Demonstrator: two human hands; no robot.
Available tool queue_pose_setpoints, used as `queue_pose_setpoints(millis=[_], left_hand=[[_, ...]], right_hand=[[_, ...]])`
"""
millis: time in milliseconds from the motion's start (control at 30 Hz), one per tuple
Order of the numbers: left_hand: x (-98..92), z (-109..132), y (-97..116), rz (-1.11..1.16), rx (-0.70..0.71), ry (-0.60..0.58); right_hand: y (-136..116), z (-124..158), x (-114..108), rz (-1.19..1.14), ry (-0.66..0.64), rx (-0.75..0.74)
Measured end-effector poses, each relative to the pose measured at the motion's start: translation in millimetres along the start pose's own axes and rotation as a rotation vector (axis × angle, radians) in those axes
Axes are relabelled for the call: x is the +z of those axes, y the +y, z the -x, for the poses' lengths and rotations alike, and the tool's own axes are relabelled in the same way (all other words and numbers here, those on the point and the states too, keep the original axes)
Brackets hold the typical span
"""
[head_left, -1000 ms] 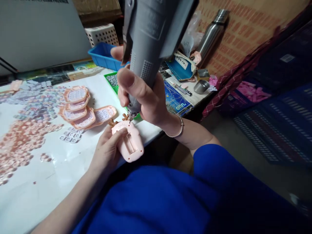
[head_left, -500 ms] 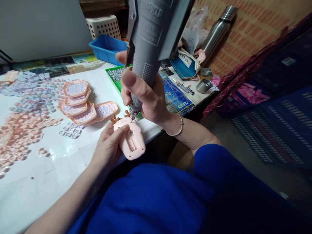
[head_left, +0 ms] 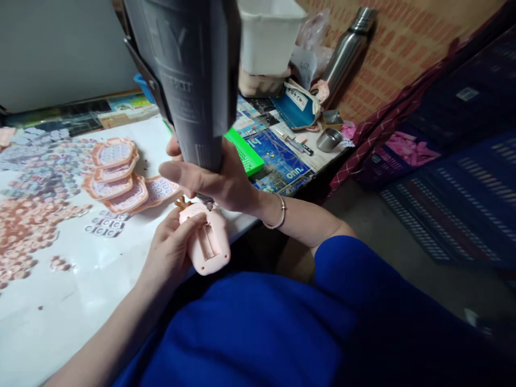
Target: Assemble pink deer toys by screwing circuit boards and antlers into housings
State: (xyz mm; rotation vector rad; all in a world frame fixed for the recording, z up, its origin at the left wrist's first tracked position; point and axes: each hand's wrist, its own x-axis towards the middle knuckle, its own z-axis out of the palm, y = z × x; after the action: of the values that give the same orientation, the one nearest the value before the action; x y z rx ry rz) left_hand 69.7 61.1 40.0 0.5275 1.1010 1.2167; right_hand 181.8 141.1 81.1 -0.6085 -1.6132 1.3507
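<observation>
Holding the screwdriver [head_left: 185, 80] upright on the shell [head_left: 212, 252] matters: right hand [head_left: 220, 185] fingers wrap it, left hand [head_left: 169, 252] fingers pinch the shell at the tabletop [head_left: 80, 301] edge.

This is a small assembly workshop where the work is done by hand. The white table [head_left: 100, 279] is strewn with heaps of loose button pieces [head_left: 28, 231] and a stack of identical pink keypad panels [head_left: 116, 172]. A grey powered screwdriver [head_left: 189, 80] stands tip-down on a pink toy casing [head_left: 207, 242]. A green tray [head_left: 244, 153] sits behind, and dark blue crates [head_left: 463, 204] stand stacked on the floor beside the table.
</observation>
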Motion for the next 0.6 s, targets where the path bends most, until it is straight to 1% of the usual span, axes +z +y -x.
queue_pose_setpoints(millis=[67, 133, 233, 333, 400, 500, 600], left_hand=[[-1.1, 1, 0, -0.015, -0.028, 0.003], [-3.9, 4, 0, -0.041, -0.064, -0.008], [-10.2, 13, 1, -0.122, -0.133, -0.045], [-15.6, 24, 1, -0.2, -0.234, -0.131], [-16.6, 31, 0, -0.203, -0.304, -0.152], [-14.3, 38, -2, -0.145, -0.352, -0.086], [-11.3, 39, -2, -0.103, -0.334, -0.054]], right_hand=[[-6, -4, -5, 0.0, -0.041, -0.026], [-12, -10, -15, 0.049, 0.016, -0.101], [-13, -24, -39, 0.145, 0.241, -0.222], [2, -41, -67, 0.269, 0.471, -0.194], [16, -49, -82, 0.312, 0.566, -0.17], [33, -56, -94, 0.343, 0.613, -0.182], [41, -57, -96, 0.385, 0.617, -0.155]])
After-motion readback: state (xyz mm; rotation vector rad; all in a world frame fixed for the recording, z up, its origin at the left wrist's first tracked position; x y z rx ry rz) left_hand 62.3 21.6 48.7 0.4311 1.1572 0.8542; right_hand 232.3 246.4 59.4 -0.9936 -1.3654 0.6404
